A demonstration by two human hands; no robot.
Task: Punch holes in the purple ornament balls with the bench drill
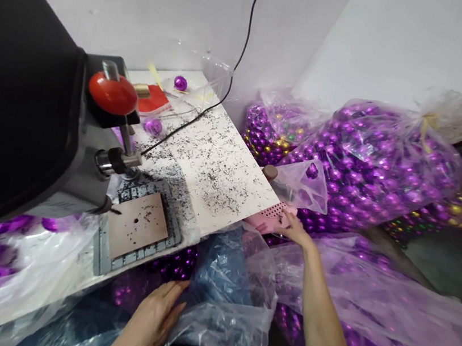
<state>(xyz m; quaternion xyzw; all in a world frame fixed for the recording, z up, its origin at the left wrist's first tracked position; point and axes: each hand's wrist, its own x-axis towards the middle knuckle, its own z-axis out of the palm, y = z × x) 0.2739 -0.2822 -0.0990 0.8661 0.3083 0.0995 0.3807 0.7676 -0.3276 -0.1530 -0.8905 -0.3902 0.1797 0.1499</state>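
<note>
My left hand (153,314) lies flat, fingers apart, on a crumpled clear plastic bag (222,298) below the table's front edge, close to purple balls (175,265) inside it. My right hand (294,228) reaches forward to a pink perforated object (270,217) at the corner of the white table (224,160); whether the fingers grip it or only touch it is unclear. A small clear bag (304,183) with one purple ball sits just beyond that hand.
A black press machine (22,98) with a red knob (112,93) stands at left over a grey base plate (140,223). Black specks cover the tabletop. A black cable (231,76) crosses it. Large bags of purple balls (370,158) fill the right side.
</note>
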